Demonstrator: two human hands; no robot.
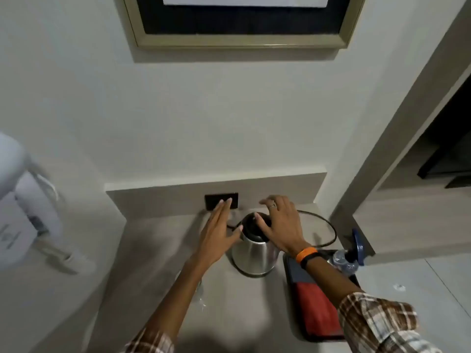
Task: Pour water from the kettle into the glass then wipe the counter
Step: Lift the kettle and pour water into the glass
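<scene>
A steel kettle (252, 253) with a black lid stands near the back of the grey counter (229, 314). My left hand (219, 230) hovers just left of the kettle's top, fingers spread and holding nothing. My right hand (279, 225) is over the lid, fingers spread, thumb touching the lid's edge. A clear glass (200, 291) sits on the counter, mostly hidden under my left forearm. A red cloth (318, 307) lies in a black tray (289, 271) at the right, partly under my right arm.
The kettle's black cord (328, 225) loops behind it toward a black wall socket (211, 201). A plastic water bottle (342, 261) and a blue item (356, 245) lie at the tray's far end. A white wall-mounted appliance (23, 215) hangs at the left. A framed picture (242, 21) hangs above.
</scene>
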